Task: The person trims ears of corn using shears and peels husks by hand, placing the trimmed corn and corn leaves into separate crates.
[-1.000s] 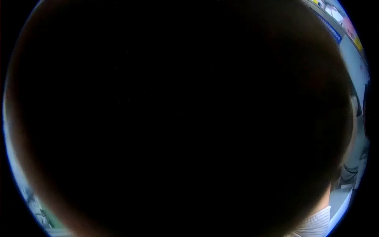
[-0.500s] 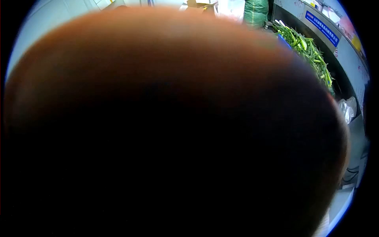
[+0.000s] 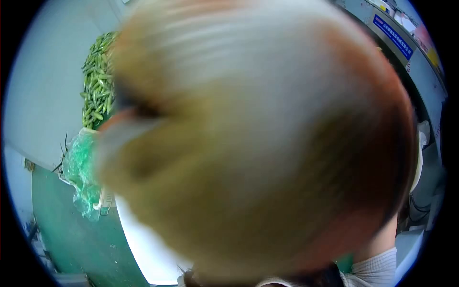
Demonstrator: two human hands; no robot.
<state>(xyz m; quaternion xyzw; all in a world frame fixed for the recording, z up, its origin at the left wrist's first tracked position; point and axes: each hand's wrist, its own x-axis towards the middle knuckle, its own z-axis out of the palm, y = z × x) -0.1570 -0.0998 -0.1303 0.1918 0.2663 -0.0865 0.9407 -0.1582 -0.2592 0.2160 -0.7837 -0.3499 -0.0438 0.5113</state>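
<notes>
A large blurred shape, most likely my right hand [image 3: 248,134], fills the middle of the head view very close to the lens. It looks whitish and yellowish with reddish edges. Its fingers are too smeared to make out, so whether it holds anything cannot be told. At the lower right a bare forearm [image 3: 384,237] comes out of a light ribbed sleeve [image 3: 375,268]. My left hand does not show. Behind the blur, part of a white tabletop [image 3: 148,248] is visible at the lower left.
A heap of long green vegetables [image 3: 98,79] lies at the upper left. Below it, green clear plastic [image 3: 83,162] hangs over a light-coloured container. Metal equipment with a blue label [image 3: 392,36] stands at the right. The floor [image 3: 71,239] is green.
The dark shape covering the lens has shifted and turned lighter. The vegetable heap, green plastic, white tabletop and sleeve now show; the green stalks at the upper right are covered.
</notes>
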